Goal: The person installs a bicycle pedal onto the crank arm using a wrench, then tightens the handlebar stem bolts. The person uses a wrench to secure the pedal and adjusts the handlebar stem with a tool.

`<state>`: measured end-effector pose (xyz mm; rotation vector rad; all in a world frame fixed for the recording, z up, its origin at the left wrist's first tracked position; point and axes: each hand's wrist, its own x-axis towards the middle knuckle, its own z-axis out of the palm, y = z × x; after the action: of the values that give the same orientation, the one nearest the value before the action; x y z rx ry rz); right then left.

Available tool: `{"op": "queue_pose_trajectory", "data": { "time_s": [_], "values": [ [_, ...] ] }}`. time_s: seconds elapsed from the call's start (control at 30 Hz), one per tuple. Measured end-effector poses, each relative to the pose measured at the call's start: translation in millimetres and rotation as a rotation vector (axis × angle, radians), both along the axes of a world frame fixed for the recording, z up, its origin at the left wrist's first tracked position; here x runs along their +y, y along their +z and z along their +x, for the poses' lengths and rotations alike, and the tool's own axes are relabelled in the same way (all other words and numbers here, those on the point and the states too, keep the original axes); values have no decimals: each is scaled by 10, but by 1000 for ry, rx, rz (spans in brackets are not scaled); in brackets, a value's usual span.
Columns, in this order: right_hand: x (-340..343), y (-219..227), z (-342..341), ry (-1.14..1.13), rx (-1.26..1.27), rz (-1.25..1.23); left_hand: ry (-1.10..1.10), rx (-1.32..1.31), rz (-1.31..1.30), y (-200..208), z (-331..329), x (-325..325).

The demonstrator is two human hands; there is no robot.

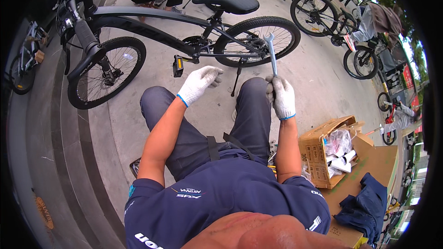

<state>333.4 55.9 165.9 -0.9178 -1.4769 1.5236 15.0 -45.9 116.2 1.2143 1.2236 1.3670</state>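
My right hand point(281, 96), in a white knit glove with a blue cuff and dark-stained fingertips, is closed on the lower end of a silver open-end wrench point(272, 55). Its jaw points up and away from me, in front of the rear wheel in the picture. My left hand point(201, 83), gloved the same way, holds nothing; its fingers are loosely bent, pointing right, above my knees. Ahead stands a black bicycle point(152, 30) on its kickstand point(237, 77), front wheel to the left. Its near pedal point(178, 66), with an orange reflector, is just beyond my left hand.
At my right is an opened cardboard box point(316, 157) holding plastic wrap and white pieces. Dark blue cloth point(364, 207) lies on flat cardboard behind it. Stone steps point(69, 147) run along the left. More bicycles point(314, 14) and several people are farther off.
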Motion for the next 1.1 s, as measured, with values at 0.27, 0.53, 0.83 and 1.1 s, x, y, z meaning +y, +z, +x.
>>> {"op": "queue_pose_trajectory", "data": {
  "time_s": [0.27,0.53,0.83,1.1],
  "values": [
    [755,-2582,738,-512,-126,-564,141,354,-122,93,47,-104],
    [-105,-3978,1219,77,-1117,-698,132,554,-121,222,112,-184],
    [600,-3782,1078,71,-1266,-259,81,678,-95,245,127,-117],
    [2242,-182,-809,-418,-629,1281,52,689,-92,198,144,-70]
  ]
}}
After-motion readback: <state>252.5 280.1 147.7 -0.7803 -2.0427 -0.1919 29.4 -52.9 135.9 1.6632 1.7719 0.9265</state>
